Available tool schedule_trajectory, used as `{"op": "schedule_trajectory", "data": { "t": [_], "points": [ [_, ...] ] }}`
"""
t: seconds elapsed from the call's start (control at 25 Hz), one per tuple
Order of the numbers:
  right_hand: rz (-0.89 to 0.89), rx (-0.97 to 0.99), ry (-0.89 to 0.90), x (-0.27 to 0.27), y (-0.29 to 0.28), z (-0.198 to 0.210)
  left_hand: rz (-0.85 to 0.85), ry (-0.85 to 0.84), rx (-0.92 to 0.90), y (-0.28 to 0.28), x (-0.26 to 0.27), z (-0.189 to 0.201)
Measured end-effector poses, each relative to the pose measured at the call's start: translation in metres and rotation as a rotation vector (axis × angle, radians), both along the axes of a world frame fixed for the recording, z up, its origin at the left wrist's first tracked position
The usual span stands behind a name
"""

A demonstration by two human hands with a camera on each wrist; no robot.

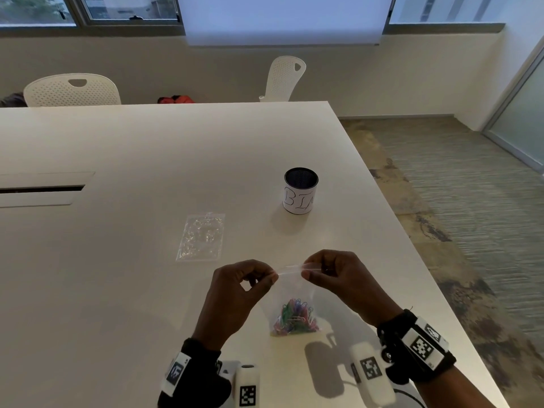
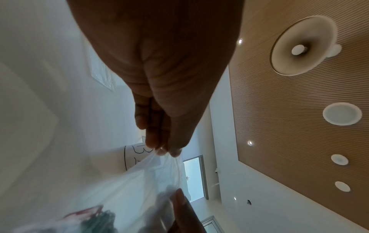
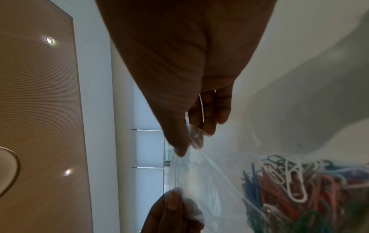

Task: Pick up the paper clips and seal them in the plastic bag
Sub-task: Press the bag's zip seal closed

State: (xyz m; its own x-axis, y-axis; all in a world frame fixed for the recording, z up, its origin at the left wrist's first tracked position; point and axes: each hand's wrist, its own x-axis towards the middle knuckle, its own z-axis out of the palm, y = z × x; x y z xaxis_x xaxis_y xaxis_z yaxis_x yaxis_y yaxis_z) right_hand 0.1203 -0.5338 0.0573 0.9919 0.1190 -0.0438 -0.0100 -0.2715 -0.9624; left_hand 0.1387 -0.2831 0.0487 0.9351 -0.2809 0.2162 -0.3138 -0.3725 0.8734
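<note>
The top edge of the clear plastic bag [image 1: 291, 293] is pinched at its ends by the left hand [image 1: 241, 287] and the right hand [image 1: 338, 278], above the white table [image 1: 117, 290]. Coloured paper clips [image 1: 294, 318] are heaped at its bottom. Beyond, a second bag [image 1: 201, 237] and a lettered cup [image 1: 300, 191] are seen. Whether the seal is closed cannot be told.

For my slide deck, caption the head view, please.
Both hands, left hand and right hand, pinch the plastic bag top, paper clips inside.
</note>
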Motion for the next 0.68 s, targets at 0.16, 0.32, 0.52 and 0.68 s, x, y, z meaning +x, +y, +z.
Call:
{"op": "schedule_trajectory", "data": {
  "t": [0.16,0.32,0.52,0.68],
  "points": [
    [0.007,0.055,-0.012,0.002,0.003,-0.002,-0.061,0.02,0.031,-0.005,0.003,0.006],
    [0.015,-0.005,-0.061,0.003,0.004,-0.004,-0.055,0.065,-0.001,-0.013,0.009,0.004],
    [-0.002,-0.024,-0.118,0.002,0.01,-0.004,-0.013,0.071,-0.064,-0.021,0.008,0.002],
    [0.049,-0.066,-0.124,0.001,0.013,-0.003,-0.003,0.06,-0.055,-0.024,0.006,0.002]
  ]
}}
